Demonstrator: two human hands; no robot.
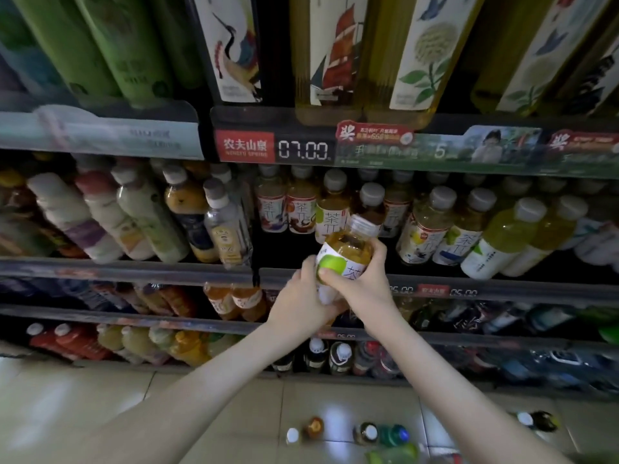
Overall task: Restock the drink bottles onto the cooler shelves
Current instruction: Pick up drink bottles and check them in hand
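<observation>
Cooler shelves (100,311) packed with drinks fill the frame, a price strip (303,149) reading 07.00 at upper centre. Shelved tea bottles (422,226) crowd just behind the centre; loose bottles (368,433) stand on the floor (217,413) below. The left hand (298,299) and right hand (363,283) grip 1 tilted tea bottle (348,249) at centre, fingers (380,251) curled round it, before the middle shelf rail (150,266). A dark gap (284,252) lies to its left.

This is a shop, at its drinks cooler. Above the held bottle (348,247), the shelf-edge strip (378,152) carries a red brand tag (246,147) and a digital price display (303,150) reading 07.00. Rows of bottled teas (301,204) line the shelves around it.
</observation>
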